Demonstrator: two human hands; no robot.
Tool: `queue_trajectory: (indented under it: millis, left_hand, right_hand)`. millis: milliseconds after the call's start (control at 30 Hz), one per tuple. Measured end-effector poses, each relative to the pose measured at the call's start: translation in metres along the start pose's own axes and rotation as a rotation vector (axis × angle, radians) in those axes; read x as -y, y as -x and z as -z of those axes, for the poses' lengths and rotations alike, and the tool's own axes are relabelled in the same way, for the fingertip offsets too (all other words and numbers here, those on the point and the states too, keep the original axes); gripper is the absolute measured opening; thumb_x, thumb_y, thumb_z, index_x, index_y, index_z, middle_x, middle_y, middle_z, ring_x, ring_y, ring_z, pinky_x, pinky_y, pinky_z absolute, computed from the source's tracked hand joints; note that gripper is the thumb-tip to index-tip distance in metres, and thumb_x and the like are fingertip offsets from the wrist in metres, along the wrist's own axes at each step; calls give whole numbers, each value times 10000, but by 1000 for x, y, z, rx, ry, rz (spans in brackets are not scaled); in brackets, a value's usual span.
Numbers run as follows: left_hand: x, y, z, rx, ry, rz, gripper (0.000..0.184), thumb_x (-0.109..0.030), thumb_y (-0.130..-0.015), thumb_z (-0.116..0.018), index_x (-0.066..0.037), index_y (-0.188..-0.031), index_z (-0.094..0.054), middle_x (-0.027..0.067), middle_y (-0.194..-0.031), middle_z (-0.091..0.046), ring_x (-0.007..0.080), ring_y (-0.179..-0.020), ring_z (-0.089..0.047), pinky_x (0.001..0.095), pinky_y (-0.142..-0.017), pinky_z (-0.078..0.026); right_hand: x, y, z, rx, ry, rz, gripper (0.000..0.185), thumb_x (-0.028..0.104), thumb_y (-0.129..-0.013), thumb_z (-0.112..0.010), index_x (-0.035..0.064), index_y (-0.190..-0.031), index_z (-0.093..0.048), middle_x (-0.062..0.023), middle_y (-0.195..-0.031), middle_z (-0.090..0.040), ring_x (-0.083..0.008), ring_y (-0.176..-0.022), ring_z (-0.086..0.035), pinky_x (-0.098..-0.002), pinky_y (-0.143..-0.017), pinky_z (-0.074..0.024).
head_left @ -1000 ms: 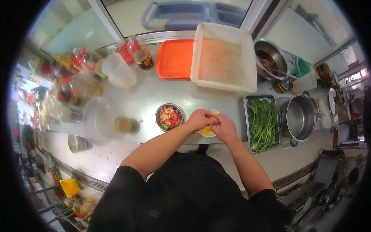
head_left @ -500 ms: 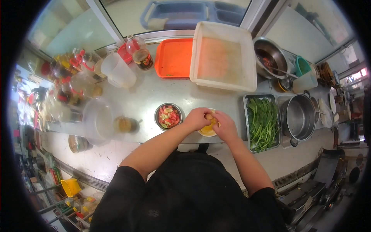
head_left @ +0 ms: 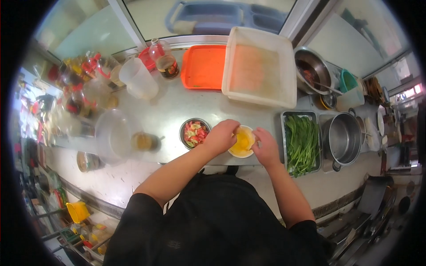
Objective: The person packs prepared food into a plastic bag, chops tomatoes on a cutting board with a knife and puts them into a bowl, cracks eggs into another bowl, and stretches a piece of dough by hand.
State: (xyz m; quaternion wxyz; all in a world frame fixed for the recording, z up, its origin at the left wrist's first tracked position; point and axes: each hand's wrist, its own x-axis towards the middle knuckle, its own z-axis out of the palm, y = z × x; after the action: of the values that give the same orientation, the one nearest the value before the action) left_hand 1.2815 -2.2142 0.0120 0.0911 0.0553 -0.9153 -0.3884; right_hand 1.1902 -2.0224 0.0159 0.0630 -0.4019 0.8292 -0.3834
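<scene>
A white bowl [head_left: 242,154] with yellow egg in it stands near the counter's front edge, between my hands. At its left rim, my left hand [head_left: 223,136] has its fingers curled closed around an eggshell half, mostly hidden by them. My right hand [head_left: 266,148] is at the bowl's right side, pinching the other eggshell half, which also barely shows. Left of the bowl, close to my left wrist, is a steel bowl of cut red and pale green pieces [head_left: 195,133]. Right of my right hand lies a metal tray [head_left: 284,155] holding leafy greens [head_left: 302,144].
A translucent bin [head_left: 259,99] overlaps an orange tray [head_left: 202,68] at the back. Steel pots [head_left: 341,142] stand on the right. Sauce bottles [head_left: 167,66], a clear jug [head_left: 138,80] and a large clear tub [head_left: 113,135] are on the left.
My hands have moved apart above the bowl, left hand leftward and right hand rightward. The brown egg held between them has been parted, and more yolk shows in the bowl.
</scene>
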Motion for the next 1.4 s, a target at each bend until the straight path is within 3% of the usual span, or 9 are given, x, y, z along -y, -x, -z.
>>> queue_trajectory:
  millis: [133, 333, 667, 833, 1000, 1067, 1133, 1300, 1400]
  left_hand:
    - [7, 15, 4, 37, 361, 385, 374, -37, -806, -671, -29, -1161, -555, 86, -1109, -610, 202, -1004, -610, 307, -876, -496]
    - [25, 53, 11, -42, 1107, 367, 544, -16, -817, -692, 0, -1299, -440, 60, -1125, -583, 138, -1024, -579, 288, -882, -500]
    - [143, 334, 54, -785, 1174, 995, 478, -81, -740, -747, -32, -1185, -580, 90, -1014, -657, 161, -853, -640, 320, -773, -532]
    - [241, 501, 232, -1089, 196, 1640, 642, -417, -822, -677, -4, -1275, -487, 107, -1051, -642, 220, -925, -605, 398, -879, -465]
    - [307, 596, 363, -2138, 876, 672, 555, -182, -912, -587, -47, -1401, -362, 63, -929, -555, 175, -741, -527, 383, -684, -471]
    - [362, 629, 329, -639, -637, 1462, 418, -217, -877, -616, -75, -1261, -535, 112, -948, -621, 237, -741, -598, 399, -692, -492]
    - [384, 591, 252, -1256, 236, 1519, 422, -368, -830, -651, -48, -1102, -623, 148, -889, -676, 312, -808, -642, 422, -750, -505]
    - [340, 495, 51, 81, -16, 1394, 532, -467, -833, -622, -15, -1113, -641, 218, -1168, -611, 368, -1098, -572, 444, -949, -454]
    - [273, 432, -1, 135, 43, 1301, 487, -434, -818, -618, -39, -1102, -646, 198, -1157, -625, 342, -1110, -579, 439, -949, -464]
  right_hand:
    - [9, -1, -20, -167, -867, -423, 325, 17, -826, -610, 15, -1149, -581, -116, -1155, -606, -185, -1043, -597, -311, -901, -470]
    - [60, -18, -49, 196, -463, -286, 399, 93, -836, -618, 14, -1223, -560, -147, -1222, -586, -247, -1130, -566, -353, -991, -427]
    - [103, -37, -133, 582, -291, -5, 432, 47, -787, -632, 33, -1215, -576, -117, -1190, -589, -230, -1084, -563, -337, -911, -449]
    - [129, -39, -162, 621, -368, -205, 325, 17, -819, -631, -7, -1139, -578, -80, -1057, -599, -164, -965, -588, -285, -864, -466]
    - [151, -28, -177, 602, -330, -242, 285, 14, -823, -627, -12, -1105, -597, -69, -992, -615, -151, -920, -595, -276, -837, -473]
    - [154, -21, -176, 582, -295, -226, 257, 18, -826, -622, -4, -1081, -619, -62, -952, -629, -143, -896, -598, -266, -807, -481]
    - [151, -9, -172, 565, -198, -231, 236, 15, -827, -623, -3, -1062, -616, -55, -940, -631, -142, -845, -602, -268, -782, -489]
    - [104, 29, -137, 486, -129, -144, 85, 77, -838, -638, -3, -868, -637, -85, -827, -639, -171, -744, -605, -294, -700, -485]
    - [88, 69, -108, 420, 81, -108, 164, 125, -860, -615, 2, -754, -639, -116, -717, -624, -227, -698, -606, -310, -650, -474]
